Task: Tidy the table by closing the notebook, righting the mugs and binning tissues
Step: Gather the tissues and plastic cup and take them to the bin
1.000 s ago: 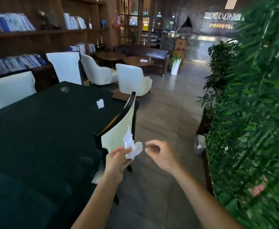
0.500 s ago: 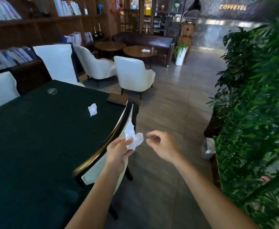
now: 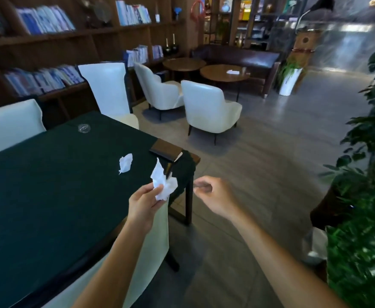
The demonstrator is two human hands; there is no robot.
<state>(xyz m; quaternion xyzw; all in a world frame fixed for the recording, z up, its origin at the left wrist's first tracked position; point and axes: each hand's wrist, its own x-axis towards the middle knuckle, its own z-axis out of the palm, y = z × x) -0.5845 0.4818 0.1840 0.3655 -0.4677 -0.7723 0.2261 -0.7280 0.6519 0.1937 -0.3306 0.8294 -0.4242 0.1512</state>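
My left hand [image 3: 143, 202] pinches a crumpled white tissue [image 3: 163, 184] above the right edge of the dark green table [image 3: 48, 196]. A second crumpled tissue [image 3: 125, 162] lies on the tablecloth further in. At the table's far right corner rests a closed brown notebook [image 3: 165, 150]. My right hand [image 3: 215, 197] hovers over the floor to the right of the held tissue, fingers loosely curled with nothing in them. A clear glass object [image 3: 84, 128] sits near the far table edge. A small bin with a white liner [image 3: 316, 245] stands on the floor by the plants.
A white chair with a dark rim [image 3: 146, 252] is tucked against the table just below my left arm. More white chairs [image 3: 208, 107] stand beyond the table. Leafy green plants [image 3: 364, 196] fill the right side. Grey tiled floor [image 3: 260, 163] lies between table and plants.
The view has swung left and closer to the table; the notebook and the second tissue now sit nearer. My left hand keeps the tissue and my right hand stays beside it.
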